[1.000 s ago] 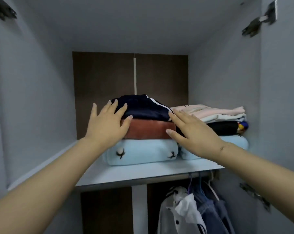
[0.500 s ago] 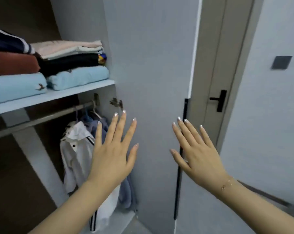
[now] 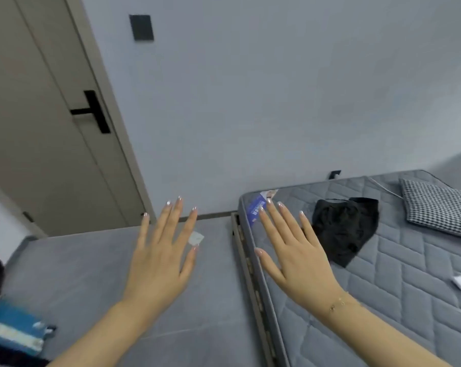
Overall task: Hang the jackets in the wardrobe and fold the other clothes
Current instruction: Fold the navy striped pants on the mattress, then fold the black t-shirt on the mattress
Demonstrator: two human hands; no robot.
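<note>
Both the left hand [image 3: 158,263] and the right hand [image 3: 295,258] hover palm-down with fingers straight and spread, holding nothing, while what looks like a crumpled black garment [image 3: 343,231] lies on the grey quilted mattress [image 3: 383,300] just beyond the right hand.

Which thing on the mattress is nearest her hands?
The black garment, crumpled just beyond the right hand; the checked pillow lies farther off.
</note>
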